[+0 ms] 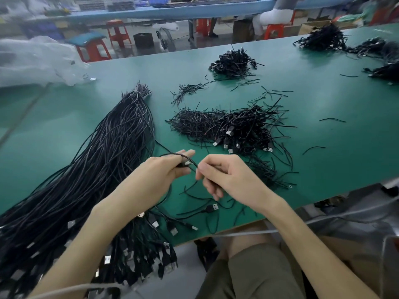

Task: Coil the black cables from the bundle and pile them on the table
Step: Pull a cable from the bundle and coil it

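As two hands (159, 172) (228, 176) pinch, seemingly one cable (171, 155) arcs.

The green desk (323, 160) carries a long bundle of black cables (103, 160) at left, a pile of coiled cables (244, 128) mid-desk, a smaller pile (234, 63) behind it, scattered short black strands (187, 89) and crumpled clear plastic (38, 61).

Forearms: both bare from wrist to the frame's bottom edge, left (97, 223) and right (302, 223).
Left hand (164, 171): bare, slim fingers.
Right hand (226, 175): bare; thumbnail cut short.
Shorts (259, 275): olive-green woven cloth, softly creased, with a plain hem running across the thigh.
Knee (244, 240): bare, showing just past the hem.
Cord (248, 233): thin and pale grey, running across the lap; a second stretch shows at bottom left.
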A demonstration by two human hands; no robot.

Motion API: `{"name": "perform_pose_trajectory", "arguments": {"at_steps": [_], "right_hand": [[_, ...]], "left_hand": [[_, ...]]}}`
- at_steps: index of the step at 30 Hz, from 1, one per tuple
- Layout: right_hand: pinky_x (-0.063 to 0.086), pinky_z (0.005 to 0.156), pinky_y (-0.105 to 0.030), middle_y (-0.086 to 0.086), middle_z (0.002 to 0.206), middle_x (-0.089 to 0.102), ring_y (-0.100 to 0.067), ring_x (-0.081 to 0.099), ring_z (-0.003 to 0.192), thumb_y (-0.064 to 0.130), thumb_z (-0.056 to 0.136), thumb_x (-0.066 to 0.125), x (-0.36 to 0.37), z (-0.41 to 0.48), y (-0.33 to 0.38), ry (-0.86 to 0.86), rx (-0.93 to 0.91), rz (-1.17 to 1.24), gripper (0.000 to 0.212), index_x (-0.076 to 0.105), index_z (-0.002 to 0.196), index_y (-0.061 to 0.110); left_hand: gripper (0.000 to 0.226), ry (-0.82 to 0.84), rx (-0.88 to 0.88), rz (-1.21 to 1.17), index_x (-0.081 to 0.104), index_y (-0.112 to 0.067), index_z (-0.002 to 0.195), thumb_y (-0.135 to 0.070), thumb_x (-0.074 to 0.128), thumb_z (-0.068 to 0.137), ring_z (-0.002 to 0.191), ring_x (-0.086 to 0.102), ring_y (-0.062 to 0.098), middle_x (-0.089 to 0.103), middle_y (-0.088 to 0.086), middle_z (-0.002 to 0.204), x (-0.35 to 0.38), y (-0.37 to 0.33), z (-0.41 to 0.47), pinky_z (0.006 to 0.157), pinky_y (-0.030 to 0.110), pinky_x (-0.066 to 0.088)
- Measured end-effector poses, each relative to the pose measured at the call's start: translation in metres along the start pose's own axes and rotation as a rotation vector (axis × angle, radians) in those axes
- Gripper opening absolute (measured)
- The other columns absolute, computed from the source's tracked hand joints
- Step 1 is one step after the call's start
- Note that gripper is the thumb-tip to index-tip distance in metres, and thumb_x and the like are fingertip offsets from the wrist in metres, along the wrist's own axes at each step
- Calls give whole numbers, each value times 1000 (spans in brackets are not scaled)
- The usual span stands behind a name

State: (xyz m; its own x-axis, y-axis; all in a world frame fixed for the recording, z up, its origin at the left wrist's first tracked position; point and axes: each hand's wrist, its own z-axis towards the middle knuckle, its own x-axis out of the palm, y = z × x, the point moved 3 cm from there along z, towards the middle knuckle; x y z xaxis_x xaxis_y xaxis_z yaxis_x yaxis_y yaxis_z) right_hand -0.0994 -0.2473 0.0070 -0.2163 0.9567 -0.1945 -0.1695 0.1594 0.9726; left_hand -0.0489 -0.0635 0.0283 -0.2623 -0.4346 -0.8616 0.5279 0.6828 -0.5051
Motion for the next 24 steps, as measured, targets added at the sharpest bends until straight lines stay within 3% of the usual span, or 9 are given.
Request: {"name": "perform_pose_trajectory", "arguments": {"at_steps": [2,4,8,12,14,16,18,21,24], "right_hand": [[43,54,-20,-4,61,58,-19,52,53,20,108,50,8,0,-3,-16,-18,87,29,65,88,6],[40,57,-24,-1,59,53,-18,49,54,21,108,49,14,0,-6,-41,-24,205,30,65,87,7],[36,56,-29,1,60,43,-13,38,55,26,106,50,23,2,-6,-71,-30,380,32,65,86,7],[36,52,-26,2,58,44,-15,37,54,22,108,50,37,5,-8,-63,-57,302,29,63,85,10],[37,51,-25,2,57,48,-13,42,52,24,107,51,46,5,-14,-47,-38,202,32,64,81,11],[40,51,-23,2,56,51,-10,46,51,29,106,54,52,5,-23,-13,-6,125,37,65,77,10],[41,53,-22,4,55,52,-9,47,51,40,104,55,51,6,-28,4,16,83,42,64,73,12],[36,51,-28,-8,54,51,-12,41,49,54,99,57,42,12,-30,-17,8,-173,49,59,67,16],[30,51,-36,-10,55,46,-16,34,51,44,100,61,30,19,-31,2,-39,-461,46,48,65,15]], "left_hand": [[27,-15,20,-290,66,-24,129,-23,55,105,89,62,2,57,-27,143,5,5,-3,86,26,51],[35,-47,55,-370,65,-25,134,-29,54,101,108,68,8,67,-23,132,7,7,-4,101,35,52],[28,-70,133,-478,67,-33,121,-30,49,101,111,63,-10,72,-30,113,13,9,-3,94,10,43],[42,-121,37,-894,61,-10,139,-29,43,106,135,56,13,65,-3,141,32,10,-5,114,29,42],[46,-113,48,-1208,58,-1,139,-29,36,110,139,53,22,60,8,146,37,2,-7,113,33,45],[45,-141,71,-1466,66,-2,124,-32,35,110,125,64,26,68,11,134,28,-2,-6,96,32,57],[34,-177,52,-1583,67,-13,99,-37,43,106,76,68,15,70,-2,94,15,-1,-8,73,24,55],[31,-127,64,-1380,60,-21,79,-44,52,99,50,35,9,45,-8,64,0,-1,-17,51,20,30],[34,56,78,-763,62,-23,72,-37,51,101,49,43,9,53,-7,58,-1,-3,-25,47,18,33]]}}
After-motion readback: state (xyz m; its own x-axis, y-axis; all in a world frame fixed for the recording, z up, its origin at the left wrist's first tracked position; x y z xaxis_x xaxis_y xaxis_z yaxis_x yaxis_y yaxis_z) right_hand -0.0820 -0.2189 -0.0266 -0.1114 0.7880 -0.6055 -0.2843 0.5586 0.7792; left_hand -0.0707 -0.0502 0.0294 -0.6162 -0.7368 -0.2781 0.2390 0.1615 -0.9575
